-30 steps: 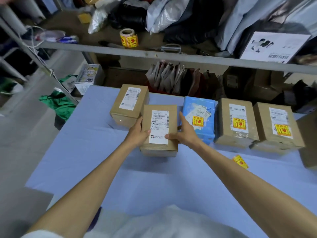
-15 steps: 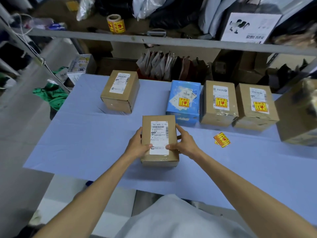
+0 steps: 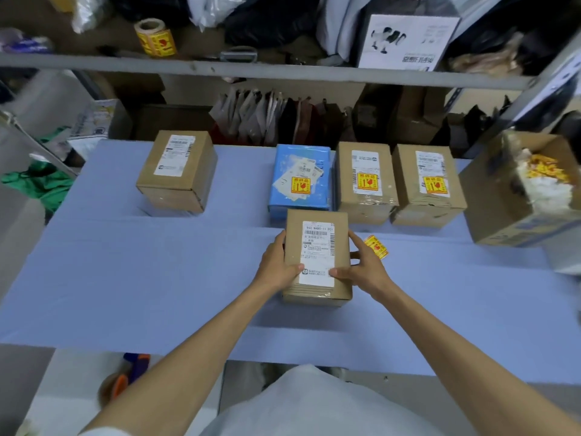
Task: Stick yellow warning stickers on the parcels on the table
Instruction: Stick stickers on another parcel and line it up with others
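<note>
A small brown parcel (image 3: 317,247) with a white shipping label and no yellow sticker rests on the blue table (image 3: 157,272). My left hand (image 3: 278,265) grips its left side and my right hand (image 3: 361,269) grips its right side. A loose yellow warning sticker (image 3: 376,246) lies on the table just right of my right hand. Behind stand a blue parcel (image 3: 300,180) and two brown parcels (image 3: 364,184) (image 3: 427,184), each bearing a yellow sticker. Another brown parcel (image 3: 177,171) at the back left has only a white label.
A roll of yellow stickers (image 3: 155,39) stands on the grey shelf (image 3: 251,70) behind the table. An open carton (image 3: 522,190) with yellow and white scraps inside sits at the table's right edge. Bags and boxes crowd the shelf and the floor behind.
Both hands have pulled the unlabelled brown parcel out of the back row toward me and a little right, so it now lies in front of the blue parcel.
</note>
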